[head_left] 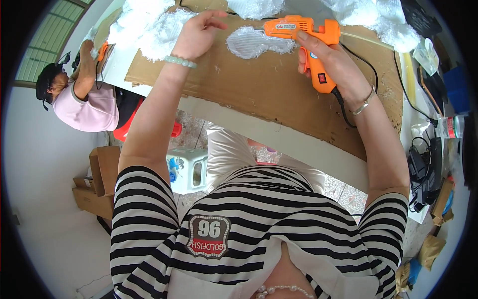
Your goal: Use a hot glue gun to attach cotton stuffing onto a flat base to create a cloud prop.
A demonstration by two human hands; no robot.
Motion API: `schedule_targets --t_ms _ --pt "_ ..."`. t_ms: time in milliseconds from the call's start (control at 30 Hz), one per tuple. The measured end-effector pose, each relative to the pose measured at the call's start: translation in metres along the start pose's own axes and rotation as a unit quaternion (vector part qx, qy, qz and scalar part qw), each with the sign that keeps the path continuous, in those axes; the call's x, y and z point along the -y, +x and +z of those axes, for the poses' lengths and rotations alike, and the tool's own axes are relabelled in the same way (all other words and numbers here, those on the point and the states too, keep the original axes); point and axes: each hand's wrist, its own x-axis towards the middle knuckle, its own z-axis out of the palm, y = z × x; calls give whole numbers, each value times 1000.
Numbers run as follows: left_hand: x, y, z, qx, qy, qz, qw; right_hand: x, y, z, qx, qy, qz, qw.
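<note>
My right hand (331, 62) is wrapped round an orange hot glue gun (294, 27), its nozzle pointing left. A pale glue stick (368, 40) sticks out of the gun's back end. Below the nozzle lies a flat white sole-shaped piece (249, 42) with fuzzy edges and a ribbed middle, on a sheet of brown cardboard (239, 84). My left hand (198, 37) is raised left of this piece, apart from it. Its fingers stretch toward the right, and I see nothing in them.
White fluffy material is heaped at the left (144, 30) and far right (383, 22) of the cardboard. The gun's black cord (342, 102) loops beside my right wrist. A person in a pink shirt (87, 107) works at the left with another orange tool (103, 51).
</note>
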Motion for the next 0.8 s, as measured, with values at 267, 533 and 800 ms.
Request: schedule_targets --t_ms 267,533,800 --pt "9 -13 16 -48 206 75 974 1 15 15 39 -53 7 998" --pt "15 -11 21 -48 148 32 987 -2 40 25 69 -130 22 989" --pt "16 -10 22 -37 146 32 988 -4 47 32 64 -151 39 986"
